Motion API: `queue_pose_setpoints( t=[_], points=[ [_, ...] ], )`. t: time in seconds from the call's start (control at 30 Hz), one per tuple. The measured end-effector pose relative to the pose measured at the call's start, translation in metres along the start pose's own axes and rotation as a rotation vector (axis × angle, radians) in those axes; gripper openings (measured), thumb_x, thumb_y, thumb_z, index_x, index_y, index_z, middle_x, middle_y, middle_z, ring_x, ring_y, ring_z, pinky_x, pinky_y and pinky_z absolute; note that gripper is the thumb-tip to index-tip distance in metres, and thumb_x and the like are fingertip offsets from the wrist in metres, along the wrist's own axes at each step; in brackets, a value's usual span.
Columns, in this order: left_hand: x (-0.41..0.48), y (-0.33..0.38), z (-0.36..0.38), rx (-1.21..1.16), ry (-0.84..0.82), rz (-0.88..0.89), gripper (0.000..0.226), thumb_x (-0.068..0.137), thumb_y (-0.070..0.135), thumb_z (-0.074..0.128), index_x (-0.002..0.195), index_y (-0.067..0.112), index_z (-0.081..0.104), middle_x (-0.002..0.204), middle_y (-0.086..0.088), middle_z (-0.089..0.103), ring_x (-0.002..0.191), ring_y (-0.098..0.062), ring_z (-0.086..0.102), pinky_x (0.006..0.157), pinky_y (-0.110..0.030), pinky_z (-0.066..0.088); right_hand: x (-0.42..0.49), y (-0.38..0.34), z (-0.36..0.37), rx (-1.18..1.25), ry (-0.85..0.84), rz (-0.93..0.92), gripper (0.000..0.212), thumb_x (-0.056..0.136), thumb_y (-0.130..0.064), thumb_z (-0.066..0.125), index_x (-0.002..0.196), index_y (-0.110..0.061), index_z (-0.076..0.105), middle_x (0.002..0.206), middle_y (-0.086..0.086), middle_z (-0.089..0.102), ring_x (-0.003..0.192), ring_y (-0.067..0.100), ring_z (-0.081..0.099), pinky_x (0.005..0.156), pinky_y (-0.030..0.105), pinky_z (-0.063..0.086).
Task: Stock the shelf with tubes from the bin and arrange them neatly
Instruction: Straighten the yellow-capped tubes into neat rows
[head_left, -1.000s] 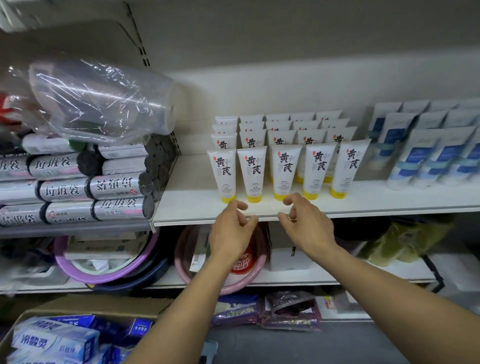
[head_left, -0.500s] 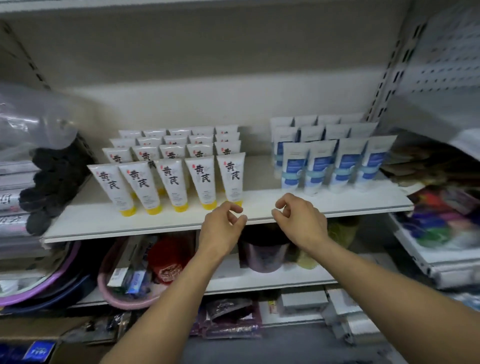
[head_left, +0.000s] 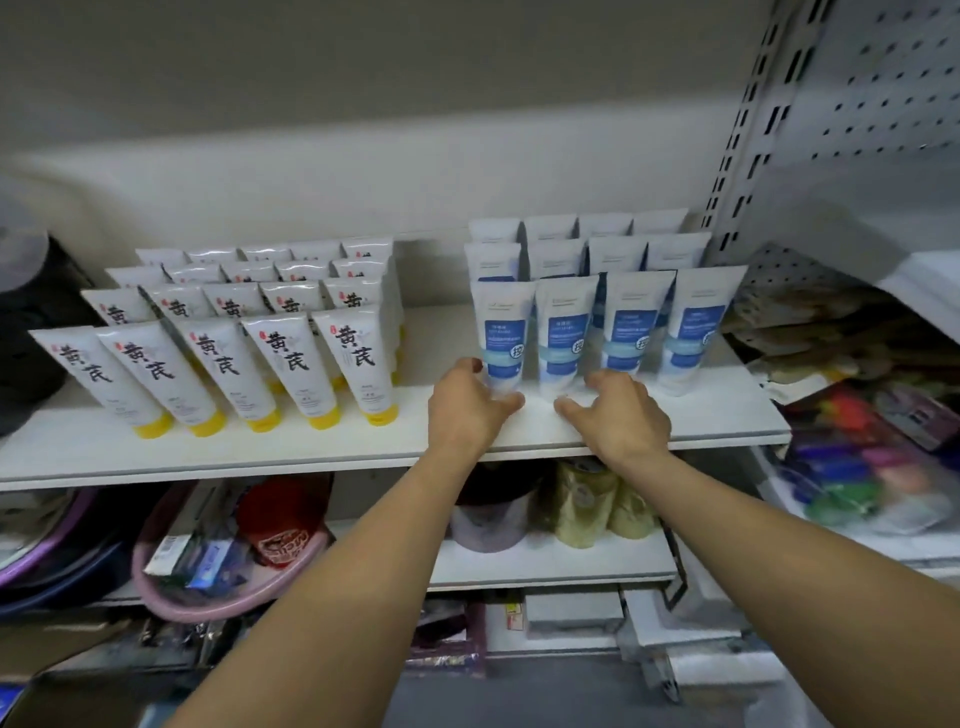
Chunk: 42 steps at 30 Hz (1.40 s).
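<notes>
- While the left grip (head_left: 470, 410) curls thumb and fingers round the foot of the front-left blue tube (head_left: 501, 332), that tube stands cap-down in a tight row. A sideways tug could, I judge, topple its neighbours at 3 o'clock like dominoes.
- The right grip (head_left: 618, 415) sits at the foot of the next blue tubes (head_left: 563, 332) with its fingers curled. Whether it holds one I cannot tell. A nudge there could shove the front row into the rows at 12 o'clock and spoil the lines.
- Both grips lie near the front lip of the shelf (head_left: 311, 452), so a tube knocked forward would likely drop onto the cluttered lower shelf (head_left: 545, 561).
- Yellow-cap tubes (head_left: 358, 358) stand at 9 o'clock of the grips, apart from the blue block and leaning, so a swung left forearm might catch them.
- The shelf looks white, flat and smooth, so caps may slide easily.
- The room is a shop bay with a pale back wall. A perforated upright (head_left: 748, 130) stands at 1 o'clock and packets (head_left: 872, 467) are heaped at 3 o'clock. The bin is not plainly in view.
</notes>
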<state>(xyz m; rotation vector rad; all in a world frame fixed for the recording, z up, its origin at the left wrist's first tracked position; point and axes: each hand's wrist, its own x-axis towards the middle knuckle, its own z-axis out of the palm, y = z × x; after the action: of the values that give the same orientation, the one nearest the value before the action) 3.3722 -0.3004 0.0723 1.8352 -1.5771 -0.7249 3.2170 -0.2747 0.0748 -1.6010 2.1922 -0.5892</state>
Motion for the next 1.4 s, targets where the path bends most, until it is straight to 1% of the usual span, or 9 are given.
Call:
queue_pose_setpoints(
  t=[0.2, 0.67, 0.83, 0.93, 1.03, 1.13, 1.23, 1.3, 1.4],
  points=[
    [0.01, 0.0, 0.008, 0.088, 0.044, -0.013, 0.044, 0.069, 0.045, 0.08, 0.097, 0.015, 0.065, 0.096, -0.003, 0.07, 0.089, -0.024, 0.065, 0.071, -0.027, 0.044, 0.01, -0.011, 0.006, -0.083, 0.051, -0.024, 0.046, 0.085, -0.053, 0.06, 0.113, -0.017, 0.056, 0.115, 0.009, 0.066, 0.106, 0.032, 0.061, 0.075, 0.033, 0.04],
    [0.013, -0.003, 0.009, 0.125, 0.061, -0.015, 0.043, 0.072, 0.044, 0.079, 0.099, 0.013, 0.067, 0.1, -0.004, 0.071, 0.09, -0.022, 0.065, 0.069, -0.025, 0.041, 0.013, -0.015, 0.015, -0.031, 0.062, 0.018, 0.038, 0.087, -0.049, 0.06, 0.105, -0.016, 0.062, 0.109, 0.01, 0.068, 0.101, 0.033, 0.062, 0.074, 0.033, 0.04],
    [0.003, 0.002, 0.003, 0.073, 0.057, -0.061, 0.062, 0.069, 0.045, 0.082, 0.11, 0.013, 0.048, 0.106, -0.007, 0.064, 0.097, -0.027, 0.062, 0.077, -0.032, 0.045, 0.006, -0.012, 0.009, 0.021, 0.023, -0.003, 0.044, 0.086, -0.05, 0.062, 0.113, -0.016, 0.056, 0.117, 0.009, 0.064, 0.106, 0.032, 0.06, 0.076, 0.034, 0.042],
    [-0.021, 0.004, 0.003, 0.06, 0.108, -0.039, 0.049, 0.076, 0.046, 0.076, 0.099, 0.019, 0.044, 0.093, -0.002, 0.062, 0.09, -0.025, 0.061, 0.076, -0.035, 0.047, -0.007, 0.002, 0.0, -0.009, 0.02, -0.026, 0.042, 0.09, -0.05, 0.056, 0.119, -0.02, 0.05, 0.12, 0.005, 0.063, 0.109, 0.028, 0.06, 0.085, 0.037, 0.046],
    [-0.043, 0.02, 0.02, 0.104, 0.028, 0.095, 0.033, 0.081, 0.052, 0.067, 0.091, 0.022, 0.059, 0.079, 0.004, 0.064, 0.081, -0.019, 0.062, 0.073, -0.032, 0.05, -0.014, 0.027, -0.012, -0.037, 0.079, -0.026, 0.033, 0.092, -0.05, 0.052, 0.112, -0.024, 0.05, 0.112, 0.002, 0.066, 0.102, 0.024, 0.062, 0.082, 0.035, 0.046],
    [-0.048, 0.043, 0.044, 0.096, -0.059, 0.153, 0.038, 0.082, 0.056, 0.064, 0.102, 0.024, 0.069, 0.086, 0.002, 0.07, 0.087, -0.019, 0.065, 0.081, -0.034, 0.053, -0.008, 0.05, -0.028, -0.001, 0.131, 0.035, 0.03, 0.091, -0.049, 0.054, 0.106, -0.024, 0.05, 0.106, 0.003, 0.066, 0.099, 0.025, 0.062, 0.078, 0.035, 0.045],
    [-0.042, 0.059, 0.067, 0.096, -0.084, 0.13, 0.052, 0.083, 0.053, 0.064, 0.124, 0.021, 0.061, 0.102, -0.006, 0.072, 0.098, -0.022, 0.065, 0.09, -0.038, 0.052, 0.002, 0.069, -0.04, 0.036, 0.149, 0.092, 0.028, 0.089, -0.047, 0.059, 0.102, -0.024, 0.049, 0.105, 0.003, 0.065, 0.098, 0.026, 0.061, 0.076, 0.034, 0.042],
    [-0.039, 0.068, 0.08, 0.056, -0.127, 0.074, 0.054, 0.084, 0.049, 0.065, 0.127, 0.018, 0.054, 0.095, -0.009, 0.073, 0.087, -0.025, 0.07, 0.086, -0.04, 0.055, 0.008, 0.078, -0.046, 0.085, 0.14, 0.139, 0.03, 0.087, -0.045, 0.062, 0.101, -0.023, 0.048, 0.105, 0.003, 0.063, 0.098, 0.026, 0.059, 0.074, 0.033, 0.04],
    [-0.035, 0.081, 0.091, -0.043, -0.227, 0.009, 0.039, 0.086, 0.036, 0.067, 0.111, 0.017, 0.045, 0.079, -0.012, 0.071, 0.053, -0.024, 0.069, 0.06, -0.039, 0.06, 0.019, 0.087, -0.051, 0.136, 0.132, 0.162, 0.042, 0.084, -0.044, 0.067, 0.11, -0.018, 0.047, 0.112, 0.004, 0.063, 0.102, 0.027, 0.06, 0.081, 0.036, 0.045]
  ],
)
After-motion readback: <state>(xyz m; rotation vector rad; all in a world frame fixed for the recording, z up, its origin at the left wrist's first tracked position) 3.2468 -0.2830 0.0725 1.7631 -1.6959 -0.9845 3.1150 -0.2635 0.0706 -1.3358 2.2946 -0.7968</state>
